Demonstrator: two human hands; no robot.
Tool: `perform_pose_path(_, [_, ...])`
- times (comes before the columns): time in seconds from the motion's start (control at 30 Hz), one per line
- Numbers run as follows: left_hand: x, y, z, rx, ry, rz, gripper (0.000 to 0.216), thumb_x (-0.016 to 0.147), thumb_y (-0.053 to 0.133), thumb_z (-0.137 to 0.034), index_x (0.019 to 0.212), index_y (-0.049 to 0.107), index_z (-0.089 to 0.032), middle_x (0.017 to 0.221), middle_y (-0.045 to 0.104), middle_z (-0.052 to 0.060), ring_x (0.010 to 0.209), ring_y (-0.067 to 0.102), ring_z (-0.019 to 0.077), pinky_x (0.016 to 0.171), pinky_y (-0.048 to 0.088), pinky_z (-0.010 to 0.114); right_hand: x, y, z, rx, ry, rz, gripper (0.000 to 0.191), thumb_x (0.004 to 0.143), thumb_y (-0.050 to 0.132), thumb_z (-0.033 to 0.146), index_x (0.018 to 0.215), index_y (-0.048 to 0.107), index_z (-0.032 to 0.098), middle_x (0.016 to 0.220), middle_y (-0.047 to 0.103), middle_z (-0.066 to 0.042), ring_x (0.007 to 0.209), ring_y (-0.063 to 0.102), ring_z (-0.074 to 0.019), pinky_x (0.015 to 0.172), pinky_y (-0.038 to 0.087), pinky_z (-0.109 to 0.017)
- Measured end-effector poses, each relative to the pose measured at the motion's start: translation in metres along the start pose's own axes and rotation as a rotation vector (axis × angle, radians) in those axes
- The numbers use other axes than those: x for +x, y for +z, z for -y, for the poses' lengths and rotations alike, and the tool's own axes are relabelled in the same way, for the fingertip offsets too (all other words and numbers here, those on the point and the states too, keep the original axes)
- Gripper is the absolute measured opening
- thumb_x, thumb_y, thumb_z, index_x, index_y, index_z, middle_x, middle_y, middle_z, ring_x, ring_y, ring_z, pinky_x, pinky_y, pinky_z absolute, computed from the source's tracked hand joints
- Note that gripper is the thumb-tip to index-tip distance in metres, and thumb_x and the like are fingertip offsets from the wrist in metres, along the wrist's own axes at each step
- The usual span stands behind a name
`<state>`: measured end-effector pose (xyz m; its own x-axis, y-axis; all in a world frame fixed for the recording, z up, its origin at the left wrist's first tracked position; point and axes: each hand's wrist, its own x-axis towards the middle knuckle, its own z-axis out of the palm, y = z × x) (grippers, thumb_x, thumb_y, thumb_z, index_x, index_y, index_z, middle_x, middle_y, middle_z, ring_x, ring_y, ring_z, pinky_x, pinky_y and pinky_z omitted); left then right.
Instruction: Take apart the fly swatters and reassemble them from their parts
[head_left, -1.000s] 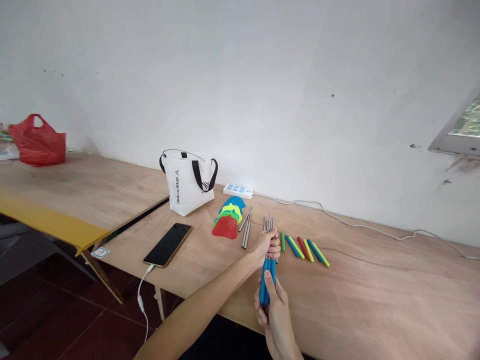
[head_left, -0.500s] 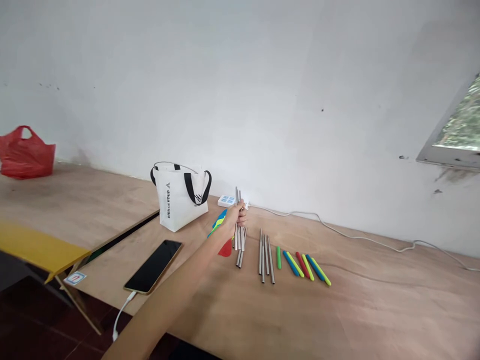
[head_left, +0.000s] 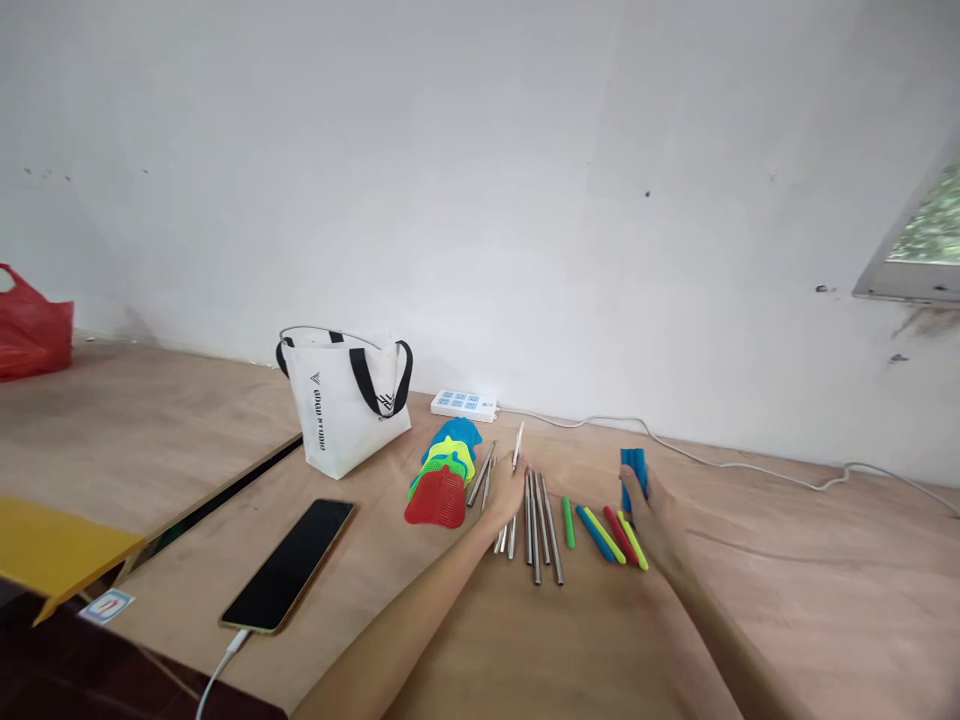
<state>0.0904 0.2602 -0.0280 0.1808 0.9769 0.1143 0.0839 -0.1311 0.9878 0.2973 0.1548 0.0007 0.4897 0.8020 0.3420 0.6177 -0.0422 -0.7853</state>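
Observation:
My left hand (head_left: 510, 492) is closed around thin metal tubes (head_left: 518, 445), their ends showing above and below the fingers. Beside it, several more metal tubes (head_left: 538, 525) lie on the wooden table, and two or so lie on its other side. Overlapping mesh fly swatter heads (head_left: 437, 498) in red, green, yellow and blue are to its left. Blue stick-like handles (head_left: 634, 470) stand upright in the grip of my right hand (head_left: 654, 508). Close to that hand lies a row of coloured handles (head_left: 600, 535), green, blue, yellow and red.
A white bag with black straps (head_left: 346, 400) stands at the back left. In front of it lies a phone (head_left: 289, 567) on a charging cable. A power strip (head_left: 463, 404) sits by the wall, its white cord (head_left: 720, 463) running right. A red plastic bag (head_left: 34, 325) is far left.
My right hand has come into view and holds blue handles. My left hand has lowered and moved right with its metal tubes, uncovering the swatter heads. The view has shifted slightly.

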Motion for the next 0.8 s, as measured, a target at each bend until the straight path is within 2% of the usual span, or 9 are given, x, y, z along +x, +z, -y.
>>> perform_pose_path(0.1, [-0.001,0.005,0.004,0.172,0.089,-0.045,0.010,0.093,0.054,-0.025,0.086,0.058,-0.019,0.116,0.064,0.013,0.132,0.049,0.0293,0.114,0.034,0.043,0.020,-0.013,-0.042,-0.146,-0.011,-0.043,0.055,0.090,0.035,0.072,0.084,0.061,0.024,0.065,0.063,-0.005,0.066,0.061,-0.0247,0.063,0.042,-0.033])
perform_pose_path(0.17, [-0.002,0.007,0.009,0.324,0.128,-0.045,0.011,0.092,0.053,-0.021,0.099,0.062,-0.017,0.134,0.058,0.016,0.144,0.036,0.0314,0.122,0.021,0.047,0.025,-0.019,-0.069,-0.208,0.000,-0.052,0.054,0.089,0.035,0.070,0.088,0.064,0.025,0.070,0.066,-0.007,0.070,0.063,-0.0261,0.067,0.044,-0.034])
perform_pose_path(0.23, [-0.002,0.009,0.016,0.575,0.165,-0.022,0.021,0.092,0.051,-0.019,0.110,0.062,-0.015,0.143,0.053,0.019,0.147,0.033,0.0334,0.123,0.018,0.050,0.028,-0.024,-0.094,-0.261,0.052,-0.047,0.056,0.088,0.034,0.070,0.092,0.065,0.024,0.074,0.069,-0.009,0.074,0.065,-0.0283,0.069,0.046,-0.036])
perform_pose_path(0.3, [-0.001,0.009,0.022,0.833,0.202,0.006,0.026,0.094,0.048,-0.018,0.115,0.062,-0.012,0.143,0.053,0.020,0.145,0.036,0.0346,0.122,0.021,0.052,0.029,-0.027,-0.113,-0.292,0.103,-0.019,0.060,0.086,0.032,0.072,0.096,0.064,0.023,0.078,0.070,-0.011,0.077,0.067,-0.0309,0.070,0.047,-0.038])
perform_pose_path(0.37, [0.001,0.009,0.026,0.982,0.227,0.014,0.029,0.095,0.046,-0.017,0.118,0.062,-0.010,0.141,0.055,0.021,0.143,0.040,0.0346,0.121,0.026,0.052,0.029,-0.029,-0.126,-0.289,0.114,0.015,0.062,0.084,0.032,0.073,0.098,0.064,0.022,0.083,0.072,-0.012,0.083,0.068,-0.0327,0.072,0.049,-0.040])
perform_pose_path(0.47, [0.000,0.010,0.029,1.041,0.212,0.038,0.035,0.095,0.046,-0.015,0.126,0.059,-0.007,0.142,0.054,0.022,0.143,0.042,0.0339,0.120,0.029,0.050,0.028,-0.027,-0.133,-0.273,0.083,0.051,0.062,0.085,0.032,0.073,0.098,0.065,0.022,0.085,0.073,-0.012,0.085,0.068,-0.0322,0.075,0.050,-0.040])
perform_pose_path(0.57, [-0.004,0.012,0.029,1.053,0.183,0.082,0.043,0.094,0.045,-0.013,0.135,0.054,-0.003,0.149,0.049,0.024,0.145,0.039,0.0336,0.123,0.025,0.048,0.025,-0.023,-0.133,-0.284,0.031,0.065,0.061,0.086,0.033,0.074,0.096,0.068,0.025,0.087,0.074,-0.011,0.083,0.069,-0.0302,0.077,0.052,-0.039])
perform_pose_path(0.7, [-0.011,0.016,0.032,1.039,0.182,0.118,0.054,0.094,0.043,-0.015,0.145,0.045,0.000,0.157,0.039,0.025,0.150,0.031,0.0338,0.124,0.022,0.050,0.020,-0.018,-0.134,-0.300,-0.052,0.058,0.068,0.080,0.036,0.081,0.097,0.072,0.025,0.101,0.075,-0.014,0.089,0.069,-0.0320,0.080,0.053,-0.040])
perform_pose_path(0.8, [-0.013,0.018,0.035,1.023,0.182,0.159,0.062,0.091,0.042,-0.012,0.152,0.037,0.000,0.161,0.032,0.025,0.153,0.025,0.0340,0.124,0.023,0.052,0.019,-0.018,-0.136,-0.292,-0.072,0.066,0.068,0.077,0.039,0.083,0.093,0.071,0.025,0.100,0.075,-0.015,0.089,0.069,-0.0324,0.079,0.053,-0.040])
